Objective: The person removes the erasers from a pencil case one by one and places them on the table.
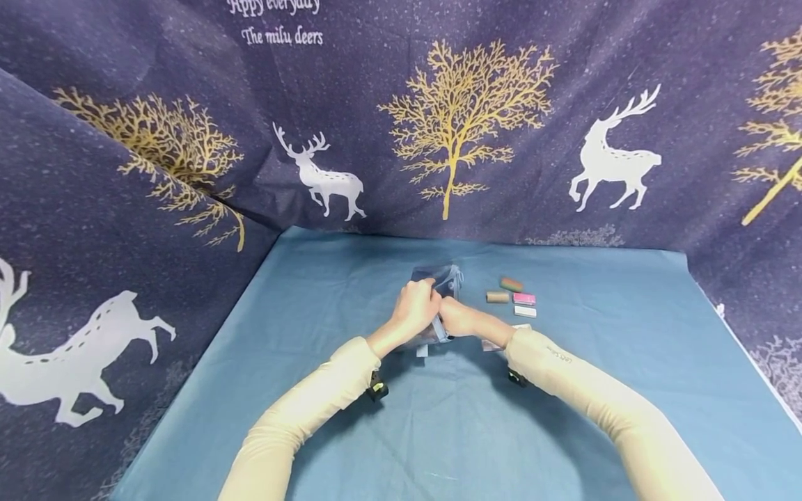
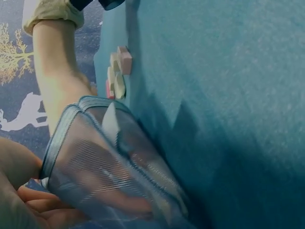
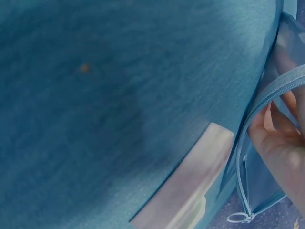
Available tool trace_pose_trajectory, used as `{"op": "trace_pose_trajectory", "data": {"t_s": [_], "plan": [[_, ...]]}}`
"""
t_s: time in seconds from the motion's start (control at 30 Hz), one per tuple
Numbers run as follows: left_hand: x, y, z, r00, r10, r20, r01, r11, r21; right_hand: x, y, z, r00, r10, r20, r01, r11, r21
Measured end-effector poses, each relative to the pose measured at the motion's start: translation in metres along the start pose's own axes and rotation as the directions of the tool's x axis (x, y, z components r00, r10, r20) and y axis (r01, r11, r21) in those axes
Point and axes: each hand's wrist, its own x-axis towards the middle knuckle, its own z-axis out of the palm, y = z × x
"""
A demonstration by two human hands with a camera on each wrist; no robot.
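A translucent blue mesh zip pouch (image 1: 441,278) is held up over the table, its zipper open. The left hand (image 1: 416,306) pinches the pouch's edge between thumb and fingers, clearly seen beside the zipper trim in the left wrist view. Through the opening reaches the right hand (image 1: 457,316), its fingers inside the pouch; in the left wrist view a stretched-out finger shows through the mesh (image 2: 109,167). Nothing shows between the right fingers in the right wrist view, where the zipper (image 3: 279,86) curves around the right hand (image 3: 281,148).
To the right lie several small blocks: an orange-green one (image 1: 511,284), a tan one (image 1: 498,297), a pink one (image 1: 524,298) and a white one (image 1: 525,312). A pale pink block (image 3: 190,176) lies below the right wrist. A blue cloth (image 1: 401,431) covers the table; a patterned curtain (image 1: 501,174) hangs behind.
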Motion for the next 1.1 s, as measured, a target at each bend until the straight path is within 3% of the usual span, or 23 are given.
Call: {"op": "trace_pose_trajectory", "data": {"t_s": [0.23, 0.47, 0.73, 1.1], "plan": [[-0.001, 0.001, -0.008, 1.0, 0.004, -0.006, -0.003, 1.0, 0.031, 0.003, 0.003, 0.003, 0.998, -0.054, -0.02, 0.053, 0.998, -0.038], [-0.003, 0.0, -0.01, 1.0, 0.006, -0.016, -0.006, 1.0, -0.003, 0.003, 0.003, 0.003, 1.0, -0.003, -0.029, 0.002, 0.999, -0.04], [-0.003, 0.0, -0.007, 0.999, 0.004, -0.033, -0.004, 1.0, -0.003, -0.001, 0.009, -0.001, 1.0, -0.008, -0.026, 0.008, 1.0, 0.001], [-0.002, -0.001, -0.006, 1.0, -0.008, -0.028, 0.005, 0.994, -0.106, -0.01, 0.016, -0.003, 0.993, -0.096, -0.064, 0.098, 0.995, 0.028]]}}
